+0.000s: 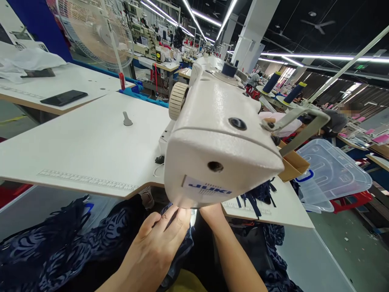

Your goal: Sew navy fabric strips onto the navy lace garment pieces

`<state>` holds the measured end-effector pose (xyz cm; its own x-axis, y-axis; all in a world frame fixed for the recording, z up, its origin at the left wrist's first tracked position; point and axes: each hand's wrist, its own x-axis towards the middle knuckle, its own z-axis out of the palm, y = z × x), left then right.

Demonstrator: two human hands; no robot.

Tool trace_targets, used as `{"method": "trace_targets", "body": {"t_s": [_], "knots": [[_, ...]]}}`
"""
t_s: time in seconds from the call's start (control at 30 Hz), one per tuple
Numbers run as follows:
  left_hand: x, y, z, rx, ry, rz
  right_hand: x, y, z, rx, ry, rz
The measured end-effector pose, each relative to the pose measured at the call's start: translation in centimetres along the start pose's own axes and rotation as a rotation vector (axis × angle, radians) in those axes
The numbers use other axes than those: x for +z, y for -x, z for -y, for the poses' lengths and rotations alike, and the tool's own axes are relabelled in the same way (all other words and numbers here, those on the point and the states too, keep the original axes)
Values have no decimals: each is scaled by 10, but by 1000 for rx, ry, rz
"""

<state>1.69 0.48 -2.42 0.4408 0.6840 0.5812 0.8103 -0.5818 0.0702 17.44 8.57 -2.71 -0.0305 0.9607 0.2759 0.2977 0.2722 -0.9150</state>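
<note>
A white sewing machine head (219,142) marked JUKI fills the middle of the view. My left hand (161,239) reaches in below its front end, fingers bent and close together on dark navy patterned fabric (185,245); the fingertips are partly covered by the machine. From the right, my right hand (211,213) also goes under the machine head, where its fingers are hidden. Needle and presser foot cannot be seen from here. More of the navy patterned cloth (75,247) lies heaped at the lower left, and some hangs at the lower right.
Dark strips of cloth (258,196) lie right of the machine, near a cardboard box (293,164) and a clear plastic bin (334,170). A small metal piece (127,119) rests on the white table (75,142). A phone (64,97) and fan (97,32) are left. Co-workers sit farther back.
</note>
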Motion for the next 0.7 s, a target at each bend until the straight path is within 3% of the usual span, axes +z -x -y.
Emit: {"method": "trace_targets", "body": {"t_s": [0.27, 0.7], "knots": [[4, 2, -1, 12, -125, 1, -3, -5, -1, 5, 172, 19], [5, -2, -5, -21, -24, -139, -2, -3, 6, 26, 73, 55]]}}
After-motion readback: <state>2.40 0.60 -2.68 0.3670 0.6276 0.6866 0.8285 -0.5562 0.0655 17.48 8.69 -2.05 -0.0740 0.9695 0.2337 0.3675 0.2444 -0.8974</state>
